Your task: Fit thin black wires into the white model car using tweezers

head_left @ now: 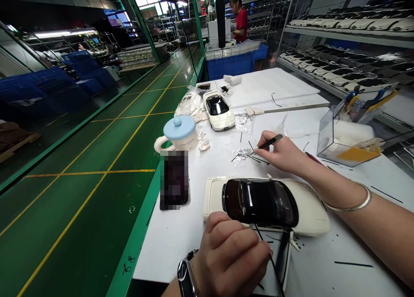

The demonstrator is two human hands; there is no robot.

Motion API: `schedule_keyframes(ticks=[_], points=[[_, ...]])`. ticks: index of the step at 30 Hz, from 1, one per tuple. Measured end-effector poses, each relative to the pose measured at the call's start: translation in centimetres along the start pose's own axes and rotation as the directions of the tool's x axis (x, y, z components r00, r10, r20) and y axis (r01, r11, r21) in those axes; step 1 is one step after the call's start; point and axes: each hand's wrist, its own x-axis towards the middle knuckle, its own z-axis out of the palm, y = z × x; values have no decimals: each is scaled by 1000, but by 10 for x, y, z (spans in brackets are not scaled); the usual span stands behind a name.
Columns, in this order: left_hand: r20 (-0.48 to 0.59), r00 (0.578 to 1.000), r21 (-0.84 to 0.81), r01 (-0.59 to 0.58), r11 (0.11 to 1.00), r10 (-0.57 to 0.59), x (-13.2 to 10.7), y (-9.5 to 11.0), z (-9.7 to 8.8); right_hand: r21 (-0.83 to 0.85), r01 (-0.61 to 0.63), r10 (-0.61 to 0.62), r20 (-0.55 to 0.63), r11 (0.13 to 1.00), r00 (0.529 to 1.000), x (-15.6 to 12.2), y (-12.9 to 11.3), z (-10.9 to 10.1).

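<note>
White gloss paint and a black glazed roof mark the model car (pixel 265 204) lying near the front edge of the workbench (pixel 181 241), its length running along that edge. It looks like a rigid shell, probably light, with a slick finish that would show scuffs. The solid sills and body ends seem the safest places to hold, rather than the dark canopy.

The left hand (pixel 231 256) is nearest, fingers curled and pinched on a thin black strip (pixel 273 266) that trails toward the front edge. The strip looks limp, slender and easily kinked, so it is best held close to its end.

Beyond the car, the right hand (pixel 281 152) is closed around dark tweezers (pixel 270 142), tips pointing at a scrap of crumpled foil (pixel 242 154), with loose black slivers beside it.

At the left edge lies a phone (pixel 174 180), and behind it a mug with a blue lid (pixel 179 135). A clear box (pixel 346 135) stands toward the right edge.

Farther back sits a second white car (pixel 218 109). A person in red (pixel 241 20) stands well away.
</note>
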Motion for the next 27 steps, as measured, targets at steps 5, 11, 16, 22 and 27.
schedule_keyframes(ticks=[5,11,16,22,27], points=[[-5,1000,-10,1,1000,-2,1,-1,1,5,-95,96,-32,995,995,1,2,1],[5,1000,-15,11,1000,-11,0,1,-1,14,-97,97,-55,995,994,2,5,5],[-10,1000,-15,16,1000,-16,-2,1,2,20,-100,101,-62,995,993,2,6,5],[-10,1000,-21,5,1000,-5,0,0,2,8,-109,110,-65,994,992,2,4,6],[3,1000,-14,7,1000,-7,-2,1,1,-15,-83,82,-32,996,996,3,0,7]])
